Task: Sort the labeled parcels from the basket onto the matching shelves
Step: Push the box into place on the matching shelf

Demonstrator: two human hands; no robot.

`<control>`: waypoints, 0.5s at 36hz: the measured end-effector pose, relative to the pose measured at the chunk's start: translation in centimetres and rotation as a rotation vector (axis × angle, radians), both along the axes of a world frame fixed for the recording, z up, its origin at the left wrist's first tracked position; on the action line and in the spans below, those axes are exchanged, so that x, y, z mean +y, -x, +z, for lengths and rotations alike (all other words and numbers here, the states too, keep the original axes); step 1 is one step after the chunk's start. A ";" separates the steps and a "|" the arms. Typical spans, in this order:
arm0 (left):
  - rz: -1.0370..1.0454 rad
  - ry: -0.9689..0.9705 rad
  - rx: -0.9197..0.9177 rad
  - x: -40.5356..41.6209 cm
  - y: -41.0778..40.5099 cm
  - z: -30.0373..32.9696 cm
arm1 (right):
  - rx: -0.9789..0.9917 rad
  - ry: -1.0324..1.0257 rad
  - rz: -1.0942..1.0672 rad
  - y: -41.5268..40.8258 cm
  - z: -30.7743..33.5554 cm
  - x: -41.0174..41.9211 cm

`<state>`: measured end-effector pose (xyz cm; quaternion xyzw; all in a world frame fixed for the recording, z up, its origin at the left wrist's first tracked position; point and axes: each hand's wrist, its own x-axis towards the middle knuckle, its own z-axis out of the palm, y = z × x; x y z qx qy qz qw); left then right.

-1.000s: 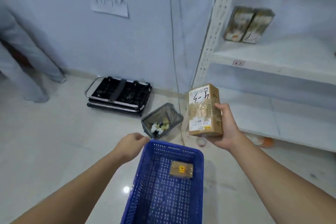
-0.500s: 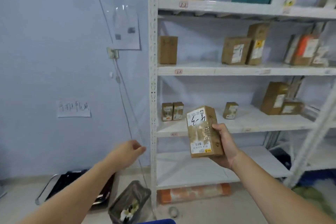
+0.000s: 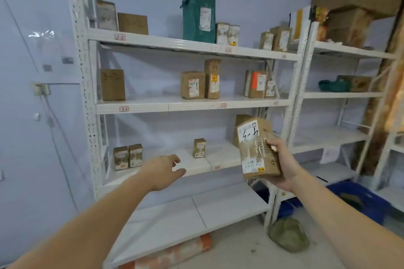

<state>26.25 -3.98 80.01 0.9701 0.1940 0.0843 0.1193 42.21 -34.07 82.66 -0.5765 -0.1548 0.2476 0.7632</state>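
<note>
Shelves now fill the view; basket gone from sight.
Right hand grips the parcel, held upright before the third shelf, where three small boxes stand. Left hand hangs loose, fingers apart, holding nothing.

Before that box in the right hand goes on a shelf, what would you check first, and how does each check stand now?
1. Grip: right hand holds the taped brown cardboard parcel around its side: ok.
2. Parcel label readable: handwritten "4-3" on its white sticker: ok.
3. Matching tag on the white metal shelf unit: "2-2" and "3-2" read clearly; the small red-edged tag below the parcel is blurred: cannot tell.
4. Bare space on that third shelf: ok.
5. Left hand free, fingers relaxed: ok.
</note>
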 end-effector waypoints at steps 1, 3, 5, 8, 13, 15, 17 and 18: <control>-0.017 0.012 -0.018 -1.3 -1.3 0.0 | -0.013 0.006 -0.009 -0.7 0.3 -1.3; -0.050 0.035 -0.039 -3.8 -3.7 -0.4 | -0.022 0.014 -0.019 -2.0 0.5 -3.8; -0.079 0.039 -0.030 -6.1 -5.7 -0.7 | -0.016 0.017 -0.022 -3.4 0.4 -5.7; -0.115 -0.005 0.000 -8.5 -8.2 -0.7 | -0.011 0.036 -0.020 -5.6 -0.3 -7.9; -0.140 -0.041 0.004 -9.9 -11.6 -0.5 | -0.007 0.074 -0.019 -9.1 -1.1 -9.3; -0.150 -0.043 0.000 -10.3 -13.1 -0.3 | 0.008 0.082 -0.034 -10.8 -1.5 -9.3; -0.159 -0.061 0.001 -10.4 -14.6 -0.1 | 0.019 0.082 -0.053 -12.5 -1.8 -9.0; -0.163 -0.069 0.002 -10.4 -15.4 -0.1 | 0.020 0.082 -0.063 -13.3 -1.9 -8.7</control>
